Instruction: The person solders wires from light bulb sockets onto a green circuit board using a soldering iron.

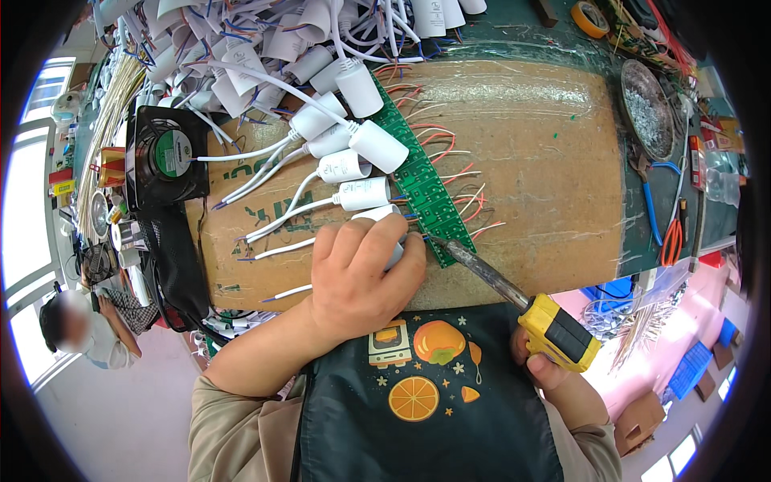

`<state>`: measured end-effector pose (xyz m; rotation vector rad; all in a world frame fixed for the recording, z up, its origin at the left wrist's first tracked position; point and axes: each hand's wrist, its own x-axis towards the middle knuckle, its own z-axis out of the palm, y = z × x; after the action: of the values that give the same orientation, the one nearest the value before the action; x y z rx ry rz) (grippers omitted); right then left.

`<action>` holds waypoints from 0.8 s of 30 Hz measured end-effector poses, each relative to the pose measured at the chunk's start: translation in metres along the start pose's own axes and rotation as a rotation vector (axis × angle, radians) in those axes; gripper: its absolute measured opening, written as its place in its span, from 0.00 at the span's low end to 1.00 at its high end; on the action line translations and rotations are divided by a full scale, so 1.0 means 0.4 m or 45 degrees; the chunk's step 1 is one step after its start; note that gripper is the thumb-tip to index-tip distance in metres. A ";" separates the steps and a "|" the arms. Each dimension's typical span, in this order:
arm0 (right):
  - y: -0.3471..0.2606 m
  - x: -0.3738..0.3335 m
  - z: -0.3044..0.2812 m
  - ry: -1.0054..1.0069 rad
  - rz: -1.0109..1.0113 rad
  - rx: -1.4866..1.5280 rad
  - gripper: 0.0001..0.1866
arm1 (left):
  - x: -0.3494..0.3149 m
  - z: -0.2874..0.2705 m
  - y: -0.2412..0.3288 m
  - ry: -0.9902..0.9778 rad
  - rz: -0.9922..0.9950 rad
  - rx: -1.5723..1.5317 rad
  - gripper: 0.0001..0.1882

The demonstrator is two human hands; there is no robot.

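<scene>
A long green circuit board [419,178] lies slantwise on the cardboard, with red and white wires along its right side. Several white cylindrical housings with white cables [377,147] line its left side, blue wire ends reaching the board. My left hand [357,273] is closed around a white housing [394,255] at the board's near end, mostly covered by the fingers. In my right hand [540,363] is a soldering iron [560,331] with a yellow and black handle. Its tip touches or hovers just over the board beside my left fingertips; I cannot tell which.
A heap of white housings [281,40] fills the far left. Left of the cardboard [538,177] stands a black fan [167,153]. At the right are a metal dish [647,111], blue-handled pliers [649,205] and orange-handled scissors [672,243]. Another person [96,329] sits at the far left.
</scene>
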<state>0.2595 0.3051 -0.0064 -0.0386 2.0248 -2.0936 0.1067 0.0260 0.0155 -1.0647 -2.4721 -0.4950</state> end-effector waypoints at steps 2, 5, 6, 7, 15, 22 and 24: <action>-0.001 0.002 0.004 0.011 -0.007 -0.010 0.20 | 0.000 0.000 0.000 -0.007 0.004 0.003 0.19; -0.002 0.007 -0.001 -0.005 -0.027 -0.022 0.20 | -0.003 0.001 -0.002 -0.012 0.004 -0.003 0.18; -0.002 0.008 -0.003 -0.034 -0.041 -0.021 0.20 | -0.005 0.003 -0.003 -0.009 0.007 -0.013 0.18; -0.001 0.006 -0.003 -0.034 -0.040 -0.021 0.20 | -0.006 0.003 -0.004 -0.005 0.010 -0.023 0.18; 0.001 -0.008 0.004 0.049 0.045 0.143 0.20 | -0.001 0.002 0.000 -0.004 0.006 -0.003 0.17; -0.003 -0.002 0.017 0.100 0.032 0.263 0.19 | -0.004 -0.001 -0.004 0.012 0.030 0.065 0.14; -0.001 0.004 0.014 0.079 0.093 0.503 0.19 | -0.004 -0.004 -0.007 0.004 0.035 0.045 0.16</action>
<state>0.2591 0.2995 -0.0060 0.1656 1.5793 -2.4298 0.1060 0.0225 0.0158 -1.0818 -2.4507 -0.4431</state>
